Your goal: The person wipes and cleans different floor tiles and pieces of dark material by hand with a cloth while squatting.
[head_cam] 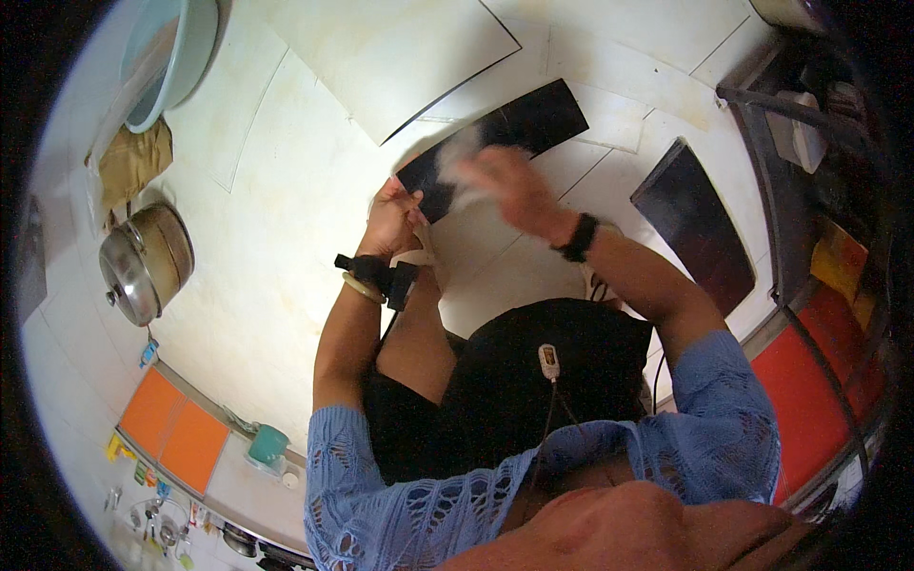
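A long black flat panel (528,118) lies slanted in front of me, above the pale tiled floor. My left hand (391,218) grips its near left end, with the thumb on the dark face. Over the panel's middle is my right hand (503,182), blurred by motion, with a whitish cloth or tissue (460,157) at its fingers. How the fingers close on the cloth is partly blurred. A second dark panel (696,221) rests at the right, apart from my hands.
At the left stand a lidded metal pot (146,264), a brown bag (136,164) and a light blue basin (196,64). A dark metal rack (767,178) is at the right. Orange cabinet doors (175,428) and a green container (268,444) show at the lower left.
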{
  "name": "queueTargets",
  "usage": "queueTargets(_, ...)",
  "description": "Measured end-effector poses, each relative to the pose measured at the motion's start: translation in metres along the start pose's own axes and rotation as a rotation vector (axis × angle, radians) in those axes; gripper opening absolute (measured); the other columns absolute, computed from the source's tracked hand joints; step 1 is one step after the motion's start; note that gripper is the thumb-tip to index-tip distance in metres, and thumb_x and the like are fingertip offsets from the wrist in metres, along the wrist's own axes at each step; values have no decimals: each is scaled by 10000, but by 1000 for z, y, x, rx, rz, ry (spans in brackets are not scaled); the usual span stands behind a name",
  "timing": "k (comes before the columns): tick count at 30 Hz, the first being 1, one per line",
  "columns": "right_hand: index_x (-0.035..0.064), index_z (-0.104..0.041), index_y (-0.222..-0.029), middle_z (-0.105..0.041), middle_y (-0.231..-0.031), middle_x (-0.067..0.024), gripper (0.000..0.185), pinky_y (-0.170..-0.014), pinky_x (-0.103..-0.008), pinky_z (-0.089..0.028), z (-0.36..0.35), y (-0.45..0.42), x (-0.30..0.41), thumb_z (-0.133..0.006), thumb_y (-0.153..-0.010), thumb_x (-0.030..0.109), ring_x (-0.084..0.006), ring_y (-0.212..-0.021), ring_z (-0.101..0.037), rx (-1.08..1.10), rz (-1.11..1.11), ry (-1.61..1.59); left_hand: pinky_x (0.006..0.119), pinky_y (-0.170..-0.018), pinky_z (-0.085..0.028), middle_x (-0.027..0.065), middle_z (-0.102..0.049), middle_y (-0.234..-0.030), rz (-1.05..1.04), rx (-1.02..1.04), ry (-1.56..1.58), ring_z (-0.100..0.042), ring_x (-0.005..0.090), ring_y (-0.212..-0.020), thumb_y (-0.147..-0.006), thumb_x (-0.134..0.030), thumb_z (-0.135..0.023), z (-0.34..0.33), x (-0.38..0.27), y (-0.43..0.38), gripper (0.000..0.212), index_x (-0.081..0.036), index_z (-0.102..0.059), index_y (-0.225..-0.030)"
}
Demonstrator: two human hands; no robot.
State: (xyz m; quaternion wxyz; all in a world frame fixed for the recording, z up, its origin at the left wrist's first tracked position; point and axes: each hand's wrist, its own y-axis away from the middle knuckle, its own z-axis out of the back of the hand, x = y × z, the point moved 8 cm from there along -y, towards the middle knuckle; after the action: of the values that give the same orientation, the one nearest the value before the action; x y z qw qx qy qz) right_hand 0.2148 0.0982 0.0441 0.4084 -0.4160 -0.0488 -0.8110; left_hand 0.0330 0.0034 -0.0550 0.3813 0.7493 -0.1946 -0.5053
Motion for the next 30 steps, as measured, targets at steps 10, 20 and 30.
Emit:
queueTargets(10, 147, -471, -1305, -482, -1107, -192, 673, -889, -417, -435, 65, 29, -150, -523, -691, -125, -369, -965, -487, -13, -557, 401, 274, -648, -509, 51, -608, -944, -26, 106, 123, -594, 161, -770, -848, 70, -512, -1, 1, 9, 300, -45, -544, -1123)
queueTargets(20, 39, -309, -1395, -344, -1414, -165, 803, -1033, -385, -337, 55, 89, -67, -721, -770, 328, -271, -1272, -380, 481, -614, -347, 339, -901, -487, 148, -506, -1265, -150, 198, 252, -546, 236, -1098, -822, 126, -479, 10, -63, 50, 580, -19, -346, -1368)
queueTargets(30, 66, -640, -796, -664, -897, -126, 176, -833, -312, -508, 130, 182, -105, -554, -919, 157, -199, -906, -639, -603, -1156, -1492, 367, -782, -552, 158, -526, -1247, -19, 417, -203, -600, 259, -1023, -865, -96, -597, -158, -80, 50, 630, -115, -296, -1418)
